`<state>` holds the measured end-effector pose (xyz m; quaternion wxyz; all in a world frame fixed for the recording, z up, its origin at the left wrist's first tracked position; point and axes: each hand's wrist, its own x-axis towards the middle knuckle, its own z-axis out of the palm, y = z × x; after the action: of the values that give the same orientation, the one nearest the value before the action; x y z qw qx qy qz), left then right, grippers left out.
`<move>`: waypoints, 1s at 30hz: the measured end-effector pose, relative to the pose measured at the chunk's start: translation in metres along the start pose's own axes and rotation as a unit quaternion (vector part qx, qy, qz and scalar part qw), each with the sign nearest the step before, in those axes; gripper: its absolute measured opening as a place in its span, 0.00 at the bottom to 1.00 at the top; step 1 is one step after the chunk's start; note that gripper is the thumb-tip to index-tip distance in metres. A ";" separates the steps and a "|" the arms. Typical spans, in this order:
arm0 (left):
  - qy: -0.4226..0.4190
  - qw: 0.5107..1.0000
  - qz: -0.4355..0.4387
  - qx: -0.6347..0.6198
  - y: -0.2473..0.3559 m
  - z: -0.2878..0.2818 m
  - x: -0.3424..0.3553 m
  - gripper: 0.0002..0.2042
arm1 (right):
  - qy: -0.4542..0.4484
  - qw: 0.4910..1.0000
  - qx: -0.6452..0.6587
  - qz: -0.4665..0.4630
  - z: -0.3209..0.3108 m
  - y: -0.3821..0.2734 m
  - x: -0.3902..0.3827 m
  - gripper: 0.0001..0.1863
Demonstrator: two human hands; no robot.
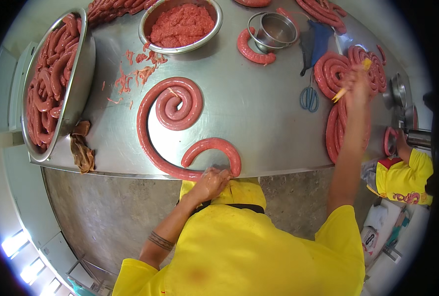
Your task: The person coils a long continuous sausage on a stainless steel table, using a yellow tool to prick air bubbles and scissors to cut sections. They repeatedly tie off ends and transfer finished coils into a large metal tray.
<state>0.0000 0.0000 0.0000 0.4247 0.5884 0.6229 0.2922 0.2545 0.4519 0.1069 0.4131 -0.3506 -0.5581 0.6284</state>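
I've got left hand (213, 181) fingers closed on long sausage (143, 121) at bench (278, 140) front edge, its coil lying mid-bench; right hand (356, 83) fingers wrapped round yellow object (339, 95), near coiled sausages (324, 69).

No wording or number legible. Two spots carry marks that look printed, both at the far right.

First: co-worker's yellow garment (402, 177). Reddish-pink print (406, 198) along its lower part, curling shapes in a short row, running nearly level. Could be lettering or a drawn motif; too small and too bent by the lens to tell.

Second: white package (370, 239) below that co-worker, near the right rim of the view. Dark and reddish marks on its face, set at a slant. Blurred; cannot tell whether letters or a picture, nor whether the marks make a label or are printed straight on.
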 end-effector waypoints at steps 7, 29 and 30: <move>0.466 0.818 -0.138 0.308 -0.105 -0.123 -0.020 0.11 | -0.274 0.863 -0.425 -0.008 0.228 0.155 -0.164 0.20; 0.153 0.890 -0.220 -0.369 -0.105 -0.143 -0.023 0.23 | -0.148 0.828 -0.386 0.378 0.152 0.070 -0.260 0.19; 0.175 0.906 -0.223 -0.314 -0.108 -0.138 -0.023 0.24 | -0.195 0.857 -0.184 0.440 0.194 0.084 -0.275 0.18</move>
<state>-0.1744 -0.0188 -0.0240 0.5257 0.2095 0.6781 0.4690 0.1822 0.1191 0.0437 -0.0952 -0.4993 -0.5203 0.6863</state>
